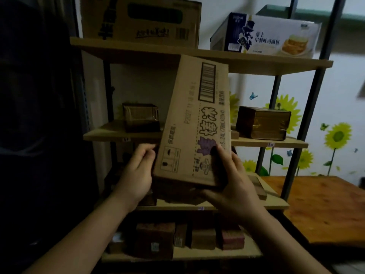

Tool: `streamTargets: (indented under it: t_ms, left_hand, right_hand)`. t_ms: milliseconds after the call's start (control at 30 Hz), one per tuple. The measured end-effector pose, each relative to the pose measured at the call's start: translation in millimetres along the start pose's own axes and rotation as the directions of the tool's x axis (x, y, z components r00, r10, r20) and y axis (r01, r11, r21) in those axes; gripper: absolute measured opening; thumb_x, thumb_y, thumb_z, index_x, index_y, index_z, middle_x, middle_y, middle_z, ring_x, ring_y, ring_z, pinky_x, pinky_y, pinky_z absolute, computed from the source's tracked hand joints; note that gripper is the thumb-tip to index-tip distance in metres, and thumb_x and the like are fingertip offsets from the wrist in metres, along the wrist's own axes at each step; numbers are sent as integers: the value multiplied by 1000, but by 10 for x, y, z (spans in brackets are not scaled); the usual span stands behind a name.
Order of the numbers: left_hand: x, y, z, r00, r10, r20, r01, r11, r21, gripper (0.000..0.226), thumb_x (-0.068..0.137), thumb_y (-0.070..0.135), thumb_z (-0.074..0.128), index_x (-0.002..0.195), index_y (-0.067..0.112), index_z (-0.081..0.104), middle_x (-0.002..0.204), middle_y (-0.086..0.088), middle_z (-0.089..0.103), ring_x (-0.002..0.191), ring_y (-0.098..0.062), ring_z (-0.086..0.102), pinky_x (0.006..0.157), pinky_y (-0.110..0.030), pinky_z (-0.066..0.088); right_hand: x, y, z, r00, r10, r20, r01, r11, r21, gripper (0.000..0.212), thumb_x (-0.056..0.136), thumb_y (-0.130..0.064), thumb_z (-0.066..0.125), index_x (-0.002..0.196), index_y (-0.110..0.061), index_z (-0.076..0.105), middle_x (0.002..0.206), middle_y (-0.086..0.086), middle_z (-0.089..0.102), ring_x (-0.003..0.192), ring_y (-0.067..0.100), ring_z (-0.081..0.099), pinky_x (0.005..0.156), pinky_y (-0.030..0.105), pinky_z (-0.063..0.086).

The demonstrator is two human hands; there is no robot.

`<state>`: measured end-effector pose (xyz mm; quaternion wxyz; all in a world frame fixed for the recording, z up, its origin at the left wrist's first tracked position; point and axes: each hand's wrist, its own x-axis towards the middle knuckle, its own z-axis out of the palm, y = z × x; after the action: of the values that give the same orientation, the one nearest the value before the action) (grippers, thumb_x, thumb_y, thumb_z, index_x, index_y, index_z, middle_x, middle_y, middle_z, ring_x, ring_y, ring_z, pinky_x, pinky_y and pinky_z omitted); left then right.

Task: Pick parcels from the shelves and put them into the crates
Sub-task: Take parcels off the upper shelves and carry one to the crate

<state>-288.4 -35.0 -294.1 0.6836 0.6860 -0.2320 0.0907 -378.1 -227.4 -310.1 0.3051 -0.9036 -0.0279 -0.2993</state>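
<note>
1. Parcel (195, 123): a long, flat cardboard carton with a barcode and printed lettering. It is held in the air in front of the shelf unit (110, 135), standing on end with its top leaning right. It crosses the front edge of the middle board and rests on no board.
2. The left hand (136, 175) grips the lower left edge with its fingers curled against it.
3. The right hand (235, 184) cups the lower right corner. Its thumb (215, 153) presses on the printed face, and the other fingers are hidden behind.
4. It is probably light, since it stands up while held only at its lower end. The board looks stiff but thin, so it may crease if squeezed mid-face. Dry cardboard should not slip.
5. The safest hold is likely on the two long edges near the bottom, with one palm under the lower edge for carrying.
6. Two wrapped parcels sit on the middle board, a left one (140, 117) near its left end and a right one (262, 123) near its right end. No crate is in view.
</note>
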Motion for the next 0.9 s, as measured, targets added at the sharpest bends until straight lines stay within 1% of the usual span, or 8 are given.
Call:
streamTargets:
  t_ms: [100, 233, 367, 533, 667, 733, 833, 900]
  left_hand:
    - [69, 40, -1, 1000, 1, 17, 0, 1000, -26, 22, 100, 29, 34, 98, 42, 52, 112, 2, 61, 109, -17, 58, 92, -40, 50]
    - [73, 113, 135, 995, 70, 76, -70, 998, 1, 24, 100, 30, 30, 119, 37, 43, 119, 8, 51, 115, -12, 49, 95, -31, 44]
    - [85, 153, 269, 976, 205, 77, -212, 972, 97, 25, 99, 30, 31, 120, 36, 43, 128, 6, 44, 118, -7, 42, 92, -19, 38]
    - [111, 161, 348, 951, 294, 100, -307, 937, 166, 38, 97, 27, 35, 134, 23, 43, 125, 13, 38, 117, 1, 36, 87, -3, 30]
    - [199, 156, 325, 927, 336, 165, -359, 922, 143, 36, 98, 15, 38, 121, 43, 42, 118, 29, 38, 110, 18, 39, 93, 0, 30]
    - [310, 103, 291, 943, 290, 166, -308, 946, 100, 37, 97, 14, 44, 116, 46, 46, 121, 26, 42, 116, 10, 42, 101, -11, 35]
    - [470, -39, 256, 985, 91, 144, -119, 973, 196, 41, 94, 23, 48, 135, 30, 44, 138, 7, 42, 130, -14, 40, 108, -36, 35]
    - [483, -101, 249, 981, -59, 182, 23, 981, 192, 49, 95, 31, 46, 143, 32, 34, 147, 2, 36, 134, -19, 36, 109, -37, 33]
  right_hand:
    - [51, 2, -77, 999, -2, -41, 8, 988, 152, 105, 68, -32, 79, 131, -71, 6, 156, -14, 14, 141, 11, 28, 106, 47, 45]
    - [90, 79, -195, 999, 5, -52, 9, 963, 269, 99, 61, -33, 76, 140, -56, 21, 151, -11, 31, 137, 11, 38, 101, 48, 49]
    - [79, 164, -242, 997, 37, -69, -6, 918, 397, 95, 72, 1, 75, 128, -59, 27, 144, -9, 41, 128, 8, 48, 95, 38, 54]
    - [121, 283, -319, 998, 66, -14, -49, 857, 513, 91, 76, 10, 67, 134, -49, 30, 140, -4, 45, 118, 22, 56, 67, 18, 55]
    - [174, 319, -382, 996, 75, -51, -40, 871, 490, 93, 74, 5, 70, 141, -44, 28, 143, -5, 39, 127, 14, 48, 90, 34, 56]
    - [198, 341, -426, 996, 61, -65, -25, 888, 460, 95, 75, 4, 71, 148, -34, 24, 145, -5, 37, 130, 12, 46, 97, 36, 53]
    - [228, 372, -518, 995, 36, -88, -2, 933, 361, 90, 80, -1, 69, 149, -33, 21, 147, -7, 34, 126, -1, 43, 91, 14, 50]
    - [240, 386, -569, 991, 25, -128, 7, 969, 247, 84, 83, -11, 68, 147, -36, 20, 153, -10, 25, 131, 0, 37, 95, 19, 50]
